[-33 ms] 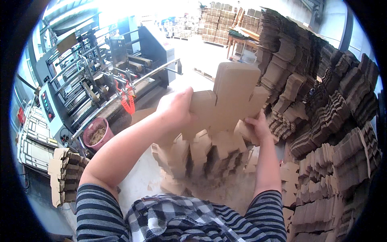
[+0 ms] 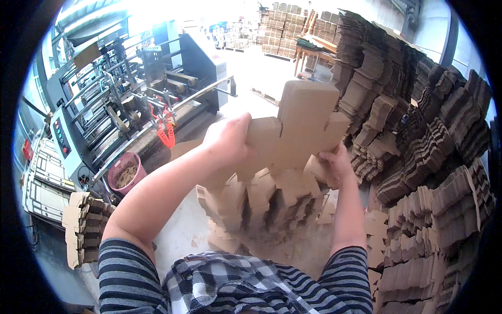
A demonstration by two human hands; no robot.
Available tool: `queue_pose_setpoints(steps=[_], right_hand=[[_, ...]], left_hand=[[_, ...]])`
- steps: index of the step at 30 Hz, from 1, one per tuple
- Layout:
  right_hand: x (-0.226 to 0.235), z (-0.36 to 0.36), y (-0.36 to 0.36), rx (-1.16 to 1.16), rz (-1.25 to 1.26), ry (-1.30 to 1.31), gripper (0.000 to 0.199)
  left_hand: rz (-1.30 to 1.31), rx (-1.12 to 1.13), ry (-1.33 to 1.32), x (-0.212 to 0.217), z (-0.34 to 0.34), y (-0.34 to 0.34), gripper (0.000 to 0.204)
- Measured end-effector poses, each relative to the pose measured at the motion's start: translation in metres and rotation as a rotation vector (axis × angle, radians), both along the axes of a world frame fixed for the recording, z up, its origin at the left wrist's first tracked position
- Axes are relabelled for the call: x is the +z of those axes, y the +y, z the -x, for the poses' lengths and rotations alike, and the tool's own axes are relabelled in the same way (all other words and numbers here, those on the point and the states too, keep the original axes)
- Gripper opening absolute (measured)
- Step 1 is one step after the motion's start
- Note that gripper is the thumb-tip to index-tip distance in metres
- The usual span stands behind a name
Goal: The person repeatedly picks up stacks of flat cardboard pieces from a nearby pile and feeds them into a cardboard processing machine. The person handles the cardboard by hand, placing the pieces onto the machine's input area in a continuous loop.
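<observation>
Between my two hands is a bundle of flat die-cut cardboard box blanks (image 2: 300, 133), brown, with slots and a tall rounded flap standing up at the top. My left hand (image 2: 230, 137) grips the bundle's left side, fingers mostly hidden behind it. On the lower right side, my right hand (image 2: 337, 161) is closed on the bundle's edge, with the thumb in front. Right below stands a pile of similar cardboard blanks (image 2: 259, 193) with staggered edges; whether the held bundle touches it, I cannot tell.
A grey machine (image 2: 196, 65) with rods, rollers and coiled orange hoses (image 2: 166, 133) stands to the left. Near it are a pink bucket (image 2: 137, 180) of scraps and a small stack of blanks (image 2: 78, 230). Tall cardboard stacks (image 2: 408, 110) line the right. A wooden table (image 2: 314, 49) stands farther back.
</observation>
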State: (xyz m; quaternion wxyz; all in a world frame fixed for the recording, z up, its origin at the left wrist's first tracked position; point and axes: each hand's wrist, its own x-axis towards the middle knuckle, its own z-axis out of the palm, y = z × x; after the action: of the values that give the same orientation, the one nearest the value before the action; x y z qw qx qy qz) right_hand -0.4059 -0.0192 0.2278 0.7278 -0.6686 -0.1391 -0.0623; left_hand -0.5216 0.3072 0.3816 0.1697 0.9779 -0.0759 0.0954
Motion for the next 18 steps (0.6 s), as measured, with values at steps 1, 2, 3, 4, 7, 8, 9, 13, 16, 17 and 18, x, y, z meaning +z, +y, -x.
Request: queue_pose_setpoints(steps=[1, 2, 3, 4, 7, 8, 9, 13, 16, 17, 18], right_hand=[[0.011, 0.0, -0.001, 0.032, 0.041, 0.0, 0.063], [0.02, -0.001, -0.002, 0.061, 0.083, -0.002, 0.063], [0.024, -0.005, 0.003, -0.075, -0.023, -0.099, 0.058], [0.026, -0.009, 0.004, -0.222, -0.122, -0.194, 0.053], [0.043, -0.001, 0.012, -0.487, 0.0, 0.028, 0.056], [0.048, 0.001, 0.036, -0.339, -0.025, 0.228, 0.061], [0.061, 0.008, 0.075, -0.08, -0.09, 0.34, 0.061], [0.1, 0.007, 0.269, 0.216, -0.512, 0.286, 0.047], [0.136, -0.01, 0.388, 0.263, -0.584, 0.048, 0.044], [0.147, -0.009, 0.422, 0.295, -0.535, -0.042, 0.045], [0.158, -0.007, 0.457, 0.327, -0.49, -0.133, 0.047]], left_hand=[[-0.002, 0.002, -0.008, 0.001, -0.002, 0.006, 0.055], [-0.004, 0.001, -0.019, 0.002, -0.006, 0.013, 0.055], [0.001, 0.023, -0.041, 0.008, -0.008, 0.02, 0.047], [0.011, 0.034, -0.06, 0.015, -0.011, 0.026, 0.039], [0.248, 0.003, -0.063, 0.052, -0.011, 0.073, 0.057], [0.363, 0.02, -0.046, 0.063, -0.007, 0.094, 0.062], [0.437, 0.044, -0.059, 0.065, -0.009, 0.114, 0.06], [0.702, 0.042, -0.081, 0.043, -0.023, 0.199, 0.06], [0.782, 0.074, -0.137, 0.027, -0.027, 0.299, 0.063], [0.799, 0.072, -0.156, 0.027, -0.03, 0.334, 0.065], [0.92, -0.004, -0.11, 0.028, -0.03, 0.375, 0.075]])
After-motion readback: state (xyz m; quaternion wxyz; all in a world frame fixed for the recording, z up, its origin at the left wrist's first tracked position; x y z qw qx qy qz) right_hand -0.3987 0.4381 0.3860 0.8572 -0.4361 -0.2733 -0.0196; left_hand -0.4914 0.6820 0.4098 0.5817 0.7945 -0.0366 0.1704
